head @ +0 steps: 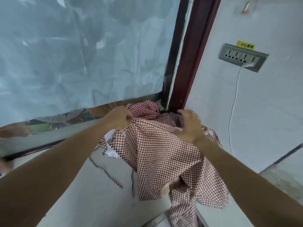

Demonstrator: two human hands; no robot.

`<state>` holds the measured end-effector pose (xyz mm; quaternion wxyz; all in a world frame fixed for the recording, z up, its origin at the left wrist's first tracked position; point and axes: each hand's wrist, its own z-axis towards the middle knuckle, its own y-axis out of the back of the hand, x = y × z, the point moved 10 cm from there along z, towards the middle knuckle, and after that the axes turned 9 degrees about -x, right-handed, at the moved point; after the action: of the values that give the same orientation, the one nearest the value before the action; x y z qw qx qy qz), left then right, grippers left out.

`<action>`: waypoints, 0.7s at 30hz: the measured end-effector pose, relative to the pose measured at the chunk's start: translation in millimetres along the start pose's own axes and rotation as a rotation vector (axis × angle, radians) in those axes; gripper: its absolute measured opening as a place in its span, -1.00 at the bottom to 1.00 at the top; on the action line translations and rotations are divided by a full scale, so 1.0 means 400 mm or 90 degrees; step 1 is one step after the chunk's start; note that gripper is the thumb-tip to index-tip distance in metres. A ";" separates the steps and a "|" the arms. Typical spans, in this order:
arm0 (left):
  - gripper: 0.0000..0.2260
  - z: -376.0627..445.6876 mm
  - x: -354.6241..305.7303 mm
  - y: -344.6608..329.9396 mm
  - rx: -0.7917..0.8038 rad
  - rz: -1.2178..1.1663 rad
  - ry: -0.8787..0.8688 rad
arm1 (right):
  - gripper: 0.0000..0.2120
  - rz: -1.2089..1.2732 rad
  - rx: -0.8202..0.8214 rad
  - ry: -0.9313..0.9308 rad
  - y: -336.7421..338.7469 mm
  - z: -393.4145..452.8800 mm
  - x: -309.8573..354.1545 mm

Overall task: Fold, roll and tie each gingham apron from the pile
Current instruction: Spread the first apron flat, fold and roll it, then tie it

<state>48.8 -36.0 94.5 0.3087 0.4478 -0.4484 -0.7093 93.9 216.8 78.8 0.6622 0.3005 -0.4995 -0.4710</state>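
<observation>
Fingers of my left hand (pixel 120 118) are pinching the apron (pixel 164 154) at ten o'clock, my right hand (pixel 188 126) is gripping near one o'clock, needing even tension.

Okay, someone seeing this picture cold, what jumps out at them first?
First, the red-and-white gingham apron at centre, lifted off the table, gripped by the left hand at its top edge, with the right hand blurred at the other corner. Behind it, more gingham cloth is bunched in the corner by the dark red frame. A checked tie string trails across the grey table.
</observation>
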 end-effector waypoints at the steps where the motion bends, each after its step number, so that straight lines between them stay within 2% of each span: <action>1: -0.90 0.008 -0.024 0.001 0.004 -0.006 -0.020 | -0.22 -0.018 0.091 0.067 -0.058 -0.015 0.061; 3: -0.87 0.022 -0.068 0.017 -0.010 -0.038 -0.046 | -0.34 -0.054 0.227 0.106 -0.150 -0.047 0.115; 4: -0.83 0.023 -0.092 0.033 -0.025 -0.057 -0.054 | -0.53 -0.030 0.238 0.097 -0.161 -0.048 0.124; 6: -0.80 0.026 -0.111 0.060 -0.050 -0.088 -0.062 | -0.93 0.080 0.190 0.051 -0.137 -0.028 0.113; 8: -0.83 0.018 -0.111 0.067 -0.032 -0.088 -0.078 | -0.85 0.147 0.173 0.052 -0.091 -0.011 0.092; 10: -0.94 0.005 -0.086 0.049 0.009 -0.027 -0.102 | -0.86 0.186 0.214 0.047 -0.050 0.003 0.074; 13: -0.71 -0.008 -0.010 0.020 0.036 0.080 -0.060 | -0.91 0.251 0.208 0.010 0.038 0.043 0.060; 15: -0.69 -0.006 0.026 0.028 -0.005 0.101 -0.009 | -0.90 0.282 0.167 0.006 0.104 0.078 0.051; 17: -0.68 0.000 0.038 0.065 -0.113 -0.013 0.064 | -0.92 0.306 0.133 -0.007 0.152 0.105 0.032; 19: -0.66 0.005 0.054 0.099 -0.226 -0.248 0.159 | -0.90 0.315 0.127 -0.034 0.175 0.117 0.008; 21: -0.74 0.016 0.068 0.110 -0.296 -0.486 0.241 | -0.79 0.309 0.144 -0.058 0.182 0.119 -0.015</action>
<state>33.6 -74.6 126.2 0.1947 0.6207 -0.0177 -0.7593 72.0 253.0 154.9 0.6946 0.2222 -0.6359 -0.2525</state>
